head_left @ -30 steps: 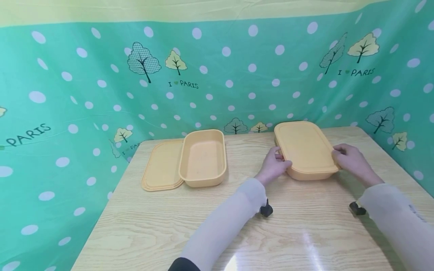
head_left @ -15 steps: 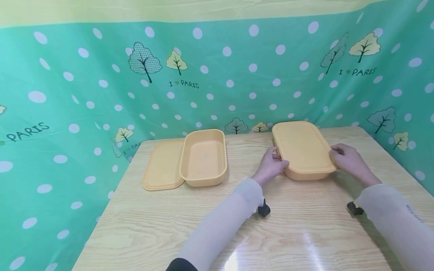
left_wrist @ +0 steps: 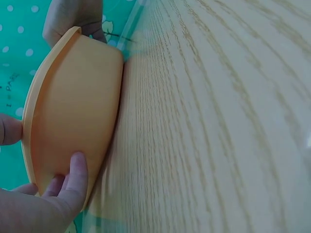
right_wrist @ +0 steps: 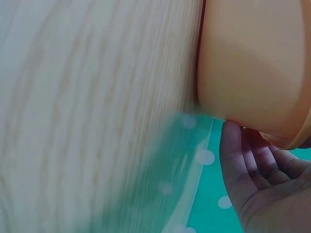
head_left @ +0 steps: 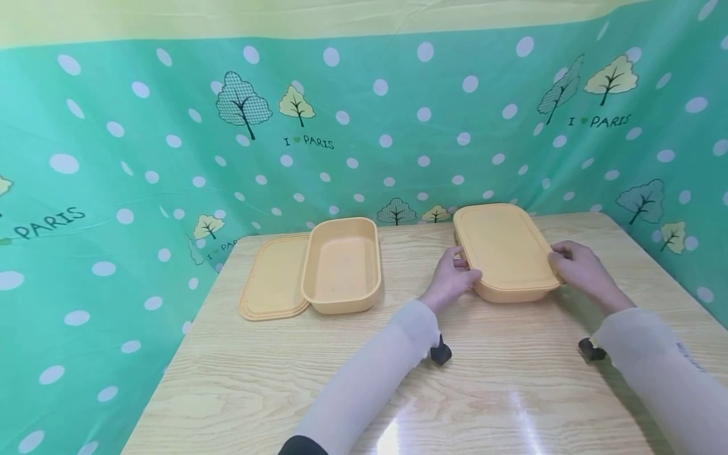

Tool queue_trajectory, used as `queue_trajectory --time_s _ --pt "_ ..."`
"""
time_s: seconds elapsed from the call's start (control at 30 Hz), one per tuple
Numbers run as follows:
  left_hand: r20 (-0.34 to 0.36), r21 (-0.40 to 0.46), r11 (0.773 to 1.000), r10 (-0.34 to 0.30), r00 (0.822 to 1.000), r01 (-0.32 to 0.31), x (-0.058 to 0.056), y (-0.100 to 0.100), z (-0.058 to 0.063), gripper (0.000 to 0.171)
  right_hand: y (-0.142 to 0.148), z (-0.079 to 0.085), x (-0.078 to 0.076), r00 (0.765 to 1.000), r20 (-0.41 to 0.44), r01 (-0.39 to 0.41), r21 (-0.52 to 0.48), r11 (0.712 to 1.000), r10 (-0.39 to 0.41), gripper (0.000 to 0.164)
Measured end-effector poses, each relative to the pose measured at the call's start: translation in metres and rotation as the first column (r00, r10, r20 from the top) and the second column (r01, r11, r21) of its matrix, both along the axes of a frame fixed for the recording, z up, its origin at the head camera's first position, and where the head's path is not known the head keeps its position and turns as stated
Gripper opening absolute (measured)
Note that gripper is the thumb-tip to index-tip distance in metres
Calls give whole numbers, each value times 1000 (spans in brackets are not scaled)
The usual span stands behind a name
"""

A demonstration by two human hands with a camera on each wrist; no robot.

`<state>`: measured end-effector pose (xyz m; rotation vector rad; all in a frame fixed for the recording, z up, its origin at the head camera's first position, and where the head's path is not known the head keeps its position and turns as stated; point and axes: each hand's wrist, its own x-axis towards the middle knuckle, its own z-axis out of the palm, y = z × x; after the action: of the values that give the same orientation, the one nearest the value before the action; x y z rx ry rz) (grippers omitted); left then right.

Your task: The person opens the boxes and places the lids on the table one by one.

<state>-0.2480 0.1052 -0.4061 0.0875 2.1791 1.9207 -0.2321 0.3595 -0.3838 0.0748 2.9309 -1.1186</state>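
A light-orange food container (head_left: 512,294) stands on the table at the back right with its flat lid (head_left: 506,246) on top. My left hand (head_left: 449,278) grips its left side, thumb on the lid's rim and fingers against the wall, as the left wrist view shows. On the opposite side my right hand (head_left: 582,268) holds the rim near the front right corner. In the right wrist view, the fingers (right_wrist: 231,145) of that hand reach to the wall below the rim. The container's base sits flat on the wood.
A second container (head_left: 341,265) of the same colour stands uncovered at the back left. It overlaps the edge of a loose lid (head_left: 275,278) lying flat beside it. A green dotted cloth (head_left: 352,95) hangs behind the wooden table (head_left: 256,379).
Both hands have shifted a little to the left, and the lidded container has slid with them. The uncovered container and the loose lid have stayed in place.
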Motion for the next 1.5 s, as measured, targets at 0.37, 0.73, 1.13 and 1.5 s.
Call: queue_trajectory --time_s 0.37,0.73,1.13,1.5 --pt "-15 10 1000 8 1000 -8 -1 -6 0 69 -6 1 -1 1000 -5 0 -2 1000 0 59" --pt "5 46 999 21 1000 -21 -2 -12 -1 70 -11 -1 -3 1000 -18 -8 -8 1000 8 59" --pt "25 63 997 47 999 -48 -1 -19 1 69 -20 -2 -3 1000 -4 -11 -40 999 11 58" --pt "20 80 996 46 999 -48 -2 -27 -3 69 -27 -5 -6 1000 -23 3 -43 999 -4 57"
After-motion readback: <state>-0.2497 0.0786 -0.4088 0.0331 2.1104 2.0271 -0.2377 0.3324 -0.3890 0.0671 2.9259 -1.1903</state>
